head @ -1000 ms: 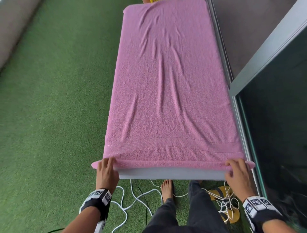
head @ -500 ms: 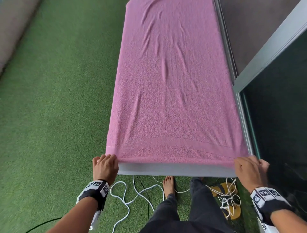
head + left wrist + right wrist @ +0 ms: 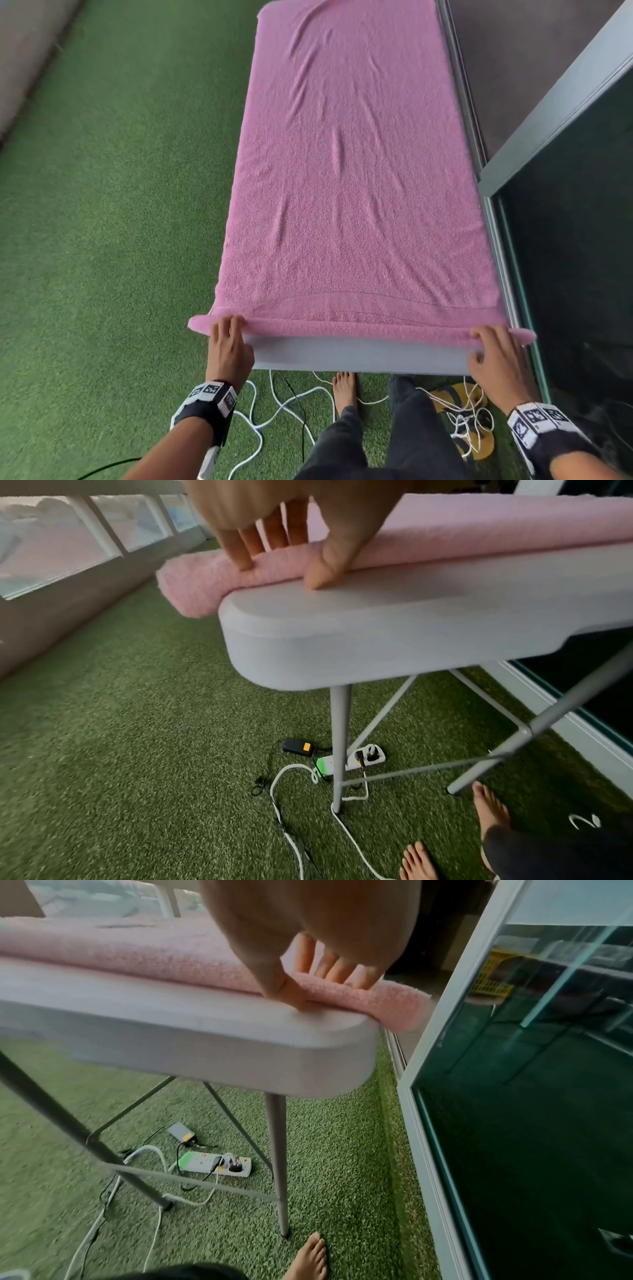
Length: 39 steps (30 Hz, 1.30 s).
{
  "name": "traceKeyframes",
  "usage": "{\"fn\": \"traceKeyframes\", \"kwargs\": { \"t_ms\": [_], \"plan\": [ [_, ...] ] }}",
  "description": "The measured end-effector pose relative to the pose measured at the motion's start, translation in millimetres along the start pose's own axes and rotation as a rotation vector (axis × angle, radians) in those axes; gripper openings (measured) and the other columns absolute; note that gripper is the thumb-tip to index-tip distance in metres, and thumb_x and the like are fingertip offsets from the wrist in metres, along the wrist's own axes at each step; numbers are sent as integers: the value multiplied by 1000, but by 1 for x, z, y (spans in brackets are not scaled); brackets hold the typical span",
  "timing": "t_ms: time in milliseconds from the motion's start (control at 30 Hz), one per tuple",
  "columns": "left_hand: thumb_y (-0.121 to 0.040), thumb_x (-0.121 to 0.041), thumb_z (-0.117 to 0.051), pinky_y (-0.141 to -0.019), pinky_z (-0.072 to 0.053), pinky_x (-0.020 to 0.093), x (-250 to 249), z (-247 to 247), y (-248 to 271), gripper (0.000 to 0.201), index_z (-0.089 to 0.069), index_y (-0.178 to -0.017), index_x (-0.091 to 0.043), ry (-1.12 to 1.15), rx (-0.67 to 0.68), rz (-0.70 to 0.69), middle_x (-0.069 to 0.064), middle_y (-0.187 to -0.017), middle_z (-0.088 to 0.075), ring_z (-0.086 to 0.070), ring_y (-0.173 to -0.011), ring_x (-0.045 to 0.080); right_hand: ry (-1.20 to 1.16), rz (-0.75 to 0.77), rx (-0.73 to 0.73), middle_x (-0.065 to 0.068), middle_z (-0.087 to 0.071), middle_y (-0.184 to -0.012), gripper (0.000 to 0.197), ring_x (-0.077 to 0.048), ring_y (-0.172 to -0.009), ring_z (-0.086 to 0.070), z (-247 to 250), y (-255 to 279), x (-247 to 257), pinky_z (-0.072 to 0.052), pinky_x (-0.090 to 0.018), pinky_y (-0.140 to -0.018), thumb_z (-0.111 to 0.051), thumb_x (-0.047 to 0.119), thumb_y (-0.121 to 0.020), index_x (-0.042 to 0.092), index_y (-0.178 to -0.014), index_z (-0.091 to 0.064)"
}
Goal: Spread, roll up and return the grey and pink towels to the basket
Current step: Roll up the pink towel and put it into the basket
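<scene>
The pink towel (image 3: 356, 178) lies spread along the grey tabletop (image 3: 359, 354), its near edge already turned over into a thin first roll just short of the near rim, with both ends of that roll sticking out past the tabletop's sides. The left hand (image 3: 227, 346) sits on the roll's left end, fingers (image 3: 246, 547) curled over the top of the cloth and thumb tucked at the seam where the towel meets the tabletop, so it is gripping the roll; the right hand (image 3: 493, 353) does the same at the right end, fingers (image 3: 337, 970) over the top and thumb pressed in below. The step in hand looks like the start of rolling the towel away from the body. To do it well, both hands should turn at the same pace so the roll stays square to the long sides and does not cone toward one end. Keeping the first turns tight matters most, since a loose core will likely sag later. Long wrinkles run down the middle of the cloth; smoothing them before the roll reaches them would give a neater bundle. The grey towel and the basket are not clearly in view.
</scene>
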<state>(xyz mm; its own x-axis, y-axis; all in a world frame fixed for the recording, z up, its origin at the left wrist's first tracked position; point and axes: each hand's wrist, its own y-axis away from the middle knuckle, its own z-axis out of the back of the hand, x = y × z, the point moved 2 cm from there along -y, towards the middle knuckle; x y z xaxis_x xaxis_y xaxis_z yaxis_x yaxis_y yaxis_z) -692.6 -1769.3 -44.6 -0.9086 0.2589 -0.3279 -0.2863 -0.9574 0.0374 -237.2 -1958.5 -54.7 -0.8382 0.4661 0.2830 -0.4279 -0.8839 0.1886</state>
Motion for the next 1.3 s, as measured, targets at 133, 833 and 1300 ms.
{"fn": "traceKeyframes", "kwargs": {
  "t_ms": [133,833,1300],
  "plan": [
    [-73,-1,-65,-86,-44,44,12,3,-10,35,-64,-107,-6,-19,-36,3,12,-105,-62,-55,-96,33,-110,-45,-110,-13,-68,-104,35,-33,-96,-61,10,-11,7,-52,-50,-87,-69,-14,-72,4,-102,-72],
    [-62,-10,-47,-76,-43,39,12,7,-61,39,-52,-101,-9,-53,133,-98,9,-92,-55,-45,-83,26,16,101,-71,-6,-68,-100,38,-30,-91,-61,24,-58,10,-49,-47,-82,-74,-6,-65,11,-98,-70],
    [-73,-9,-37,-67,-43,46,-5,21,-102,22,-51,-90,-11,-175,26,-83,9,-83,-49,-45,-73,28,-16,87,-45,7,-45,-78,34,-22,-71,-48,33,-97,22,-45,-39,-60,-72,1,-70,25,-77,-47]
  ]
}}
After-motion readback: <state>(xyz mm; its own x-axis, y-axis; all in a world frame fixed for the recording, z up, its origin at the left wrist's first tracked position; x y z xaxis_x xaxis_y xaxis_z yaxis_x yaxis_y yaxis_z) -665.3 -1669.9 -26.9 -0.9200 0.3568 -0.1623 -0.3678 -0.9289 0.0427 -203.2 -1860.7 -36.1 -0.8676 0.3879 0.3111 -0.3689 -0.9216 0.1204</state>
